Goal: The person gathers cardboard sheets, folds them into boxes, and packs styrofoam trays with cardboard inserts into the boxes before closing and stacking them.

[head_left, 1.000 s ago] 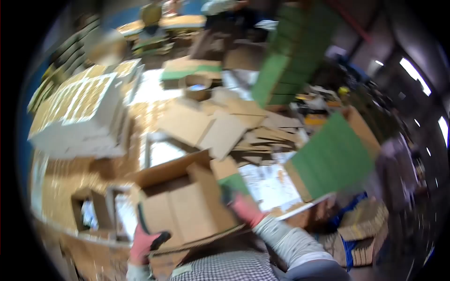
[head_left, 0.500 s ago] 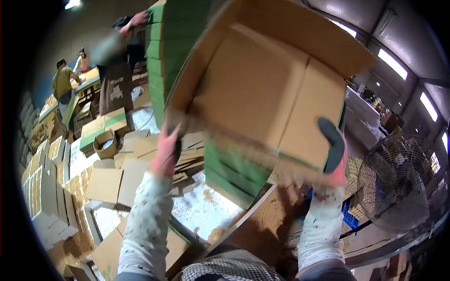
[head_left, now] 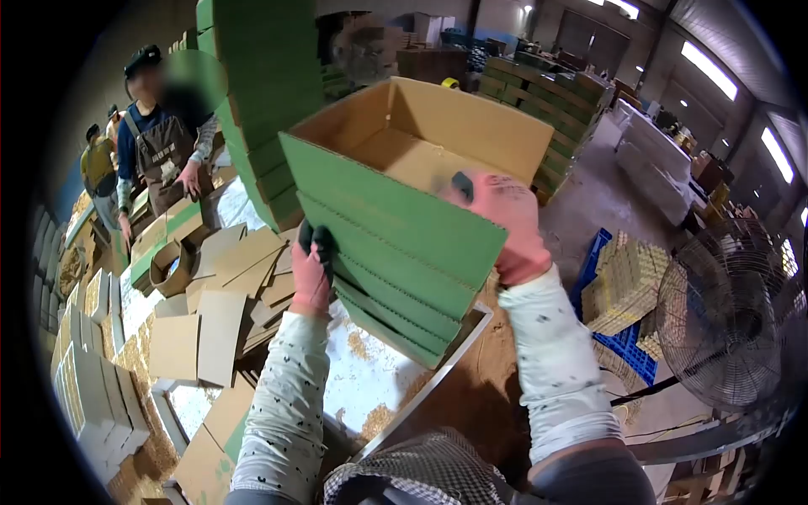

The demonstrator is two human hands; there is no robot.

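Note:
An open cardboard box (head_left: pixel 396 181), green outside and brown inside, rests tilted on a stack of green boxes (head_left: pixel 396 316) in front of me. My left hand (head_left: pixel 311 273), in a pink glove with dark fingertips, is at the box's lower left corner, fingers bent against it. My right hand (head_left: pixel 501 215), in a matching glove, is closed over the right part of the near rim; its dark thumb shows above the edge and the other fingers are mostly hidden. The inside of the box that I can see holds nothing.
Flat cardboard pieces (head_left: pixel 223 337) lie on the left. A tall green box stack (head_left: pixel 261 109) rises behind them, with a co-worker in an apron (head_left: pixel 164 147) beside it. A standing fan (head_left: pixel 728 316) and yellowish stacked trays (head_left: pixel 627 282) on a blue pallet (head_left: pixel 644 358) are at right.
The box has come down and tipped from facing me to sitting open side up on the stack. My right hand has moved up and left onto the near rim. My view has swung slightly.

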